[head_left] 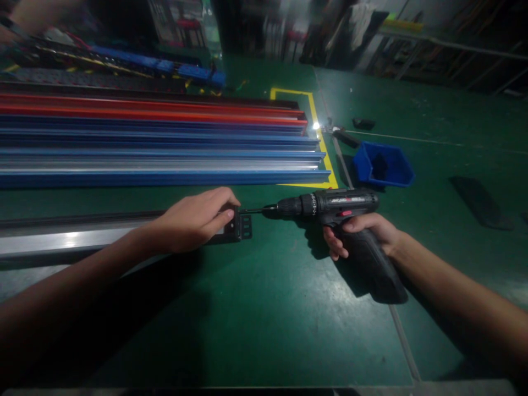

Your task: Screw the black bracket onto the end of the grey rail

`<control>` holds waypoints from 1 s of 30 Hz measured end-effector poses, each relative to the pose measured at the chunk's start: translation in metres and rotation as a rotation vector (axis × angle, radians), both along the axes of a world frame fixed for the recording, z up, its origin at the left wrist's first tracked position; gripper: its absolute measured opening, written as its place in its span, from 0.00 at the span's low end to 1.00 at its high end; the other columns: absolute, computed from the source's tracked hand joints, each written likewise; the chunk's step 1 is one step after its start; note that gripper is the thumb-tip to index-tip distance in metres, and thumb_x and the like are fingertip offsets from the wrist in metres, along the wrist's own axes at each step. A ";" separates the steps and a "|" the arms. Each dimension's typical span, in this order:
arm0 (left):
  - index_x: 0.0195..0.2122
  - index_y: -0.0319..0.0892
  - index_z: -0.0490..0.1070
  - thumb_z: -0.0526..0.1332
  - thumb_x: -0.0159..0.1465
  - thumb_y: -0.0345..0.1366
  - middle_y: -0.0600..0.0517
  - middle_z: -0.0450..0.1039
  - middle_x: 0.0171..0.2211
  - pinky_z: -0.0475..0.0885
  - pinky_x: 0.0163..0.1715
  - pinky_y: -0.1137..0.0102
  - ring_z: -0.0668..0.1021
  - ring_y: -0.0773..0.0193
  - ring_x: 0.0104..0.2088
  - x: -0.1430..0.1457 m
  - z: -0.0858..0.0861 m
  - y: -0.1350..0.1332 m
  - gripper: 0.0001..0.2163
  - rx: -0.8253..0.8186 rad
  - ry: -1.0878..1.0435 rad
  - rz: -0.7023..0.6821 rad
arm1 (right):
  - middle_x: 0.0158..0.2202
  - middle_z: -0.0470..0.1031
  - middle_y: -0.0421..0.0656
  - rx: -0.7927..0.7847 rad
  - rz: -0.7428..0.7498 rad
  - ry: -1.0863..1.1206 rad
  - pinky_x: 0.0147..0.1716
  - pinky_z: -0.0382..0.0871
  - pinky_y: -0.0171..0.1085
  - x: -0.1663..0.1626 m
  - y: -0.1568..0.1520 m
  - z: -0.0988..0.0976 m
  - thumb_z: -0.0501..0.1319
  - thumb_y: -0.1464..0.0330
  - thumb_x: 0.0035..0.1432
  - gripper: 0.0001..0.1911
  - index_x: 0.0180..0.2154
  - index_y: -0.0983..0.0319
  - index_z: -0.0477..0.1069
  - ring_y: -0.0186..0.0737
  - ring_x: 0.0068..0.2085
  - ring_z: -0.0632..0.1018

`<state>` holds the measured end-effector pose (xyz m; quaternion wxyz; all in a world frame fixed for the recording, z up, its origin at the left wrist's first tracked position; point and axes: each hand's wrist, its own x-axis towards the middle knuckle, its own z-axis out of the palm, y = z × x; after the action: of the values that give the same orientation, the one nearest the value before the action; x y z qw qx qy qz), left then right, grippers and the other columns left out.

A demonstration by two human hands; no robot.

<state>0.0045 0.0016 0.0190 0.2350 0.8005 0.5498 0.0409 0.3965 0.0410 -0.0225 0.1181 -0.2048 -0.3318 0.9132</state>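
My right hand (371, 231) is wrapped round the handle of a black cordless drill (346, 204), which lies level and points left. Its long thin bit (258, 209) reaches to a black end cap (235, 225) on a long metal profile (82, 234). Whether the tip sits in a screw is too small to tell. My left hand (202, 217) grips the profile's end at the cap, thumb in front and fingers over the top. A slotted black tab (246, 226) sticks out from the cap to the right.
Blue profiles (165, 179) and red profiles (165, 110) lie in rows beyond my hands, near yellow tape (330, 165). A blue bin (383, 165) stands behind the drill. A dark flat piece (480, 202) lies at right. Another person's arm (33, 16) shows at top left.
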 end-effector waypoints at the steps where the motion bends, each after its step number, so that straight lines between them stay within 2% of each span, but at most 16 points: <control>1: 0.53 0.46 0.70 0.50 0.72 0.48 0.46 0.78 0.50 0.71 0.44 0.61 0.79 0.51 0.47 0.001 0.001 0.000 0.17 -0.006 0.006 0.002 | 0.35 0.78 0.49 -0.002 0.001 0.000 0.46 0.77 0.45 0.000 0.000 0.000 0.62 0.67 0.61 0.15 0.44 0.73 0.75 0.41 0.35 0.82; 15: 0.54 0.44 0.70 0.49 0.72 0.48 0.46 0.77 0.51 0.70 0.44 0.62 0.79 0.52 0.47 0.000 0.002 -0.002 0.19 0.018 -0.018 -0.022 | 0.37 0.78 0.49 -0.105 0.012 -0.021 0.50 0.76 0.45 0.001 0.003 0.002 0.63 0.66 0.61 0.16 0.46 0.72 0.74 0.41 0.38 0.81; 30: 0.53 0.45 0.68 0.52 0.71 0.48 0.46 0.77 0.51 0.70 0.45 0.61 0.79 0.52 0.48 -0.001 0.001 -0.002 0.17 0.025 -0.018 -0.027 | 0.36 0.77 0.49 -0.084 0.001 -0.026 0.48 0.75 0.44 -0.001 0.000 0.003 0.63 0.67 0.61 0.15 0.45 0.72 0.74 0.41 0.37 0.81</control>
<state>0.0037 -0.0008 0.0205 0.2303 0.8104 0.5363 0.0516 0.3957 0.0412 -0.0195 0.1047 -0.2213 -0.2947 0.9237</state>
